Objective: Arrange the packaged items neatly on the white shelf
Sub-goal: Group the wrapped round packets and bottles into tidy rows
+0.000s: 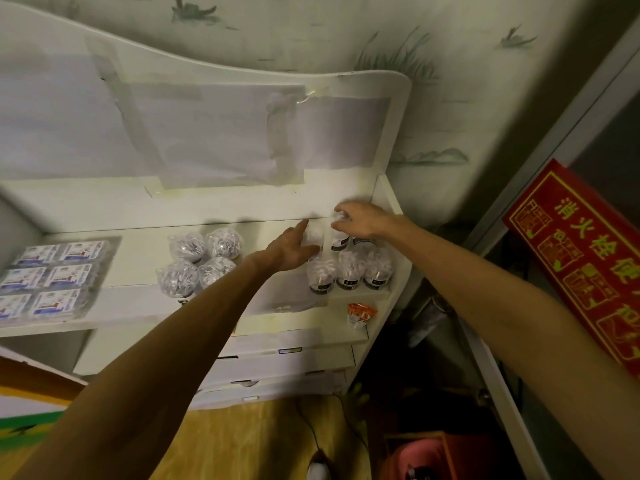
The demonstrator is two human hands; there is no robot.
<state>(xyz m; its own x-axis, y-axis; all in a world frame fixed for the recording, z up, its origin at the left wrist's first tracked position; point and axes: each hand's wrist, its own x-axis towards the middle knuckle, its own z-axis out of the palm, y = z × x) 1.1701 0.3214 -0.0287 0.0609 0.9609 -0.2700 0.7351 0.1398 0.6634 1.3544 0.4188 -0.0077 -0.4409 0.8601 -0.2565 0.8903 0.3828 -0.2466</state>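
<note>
On the white shelf (138, 268) stand clear tubs of white sticks with dark labels. Three of them form a front row at the right (349, 271). My right hand (360, 220) grips the top of a back-row tub (337, 237). My left hand (291, 249) reaches to the tub beside it (313, 235), fingers stretched against its left side. Several clear round packs (199, 261) sit in a cluster at the shelf's middle. Flat blue-and-white packets (48, 275) lie in rows at the left.
A small orange-and-white cup (360, 315) stands on the lower ledge at the right. White flat boxes (284, 358) are stacked below. A red sign with yellow characters (581, 258) leans at the right. Taped paper sheets (214, 133) cover the shelf's back panel.
</note>
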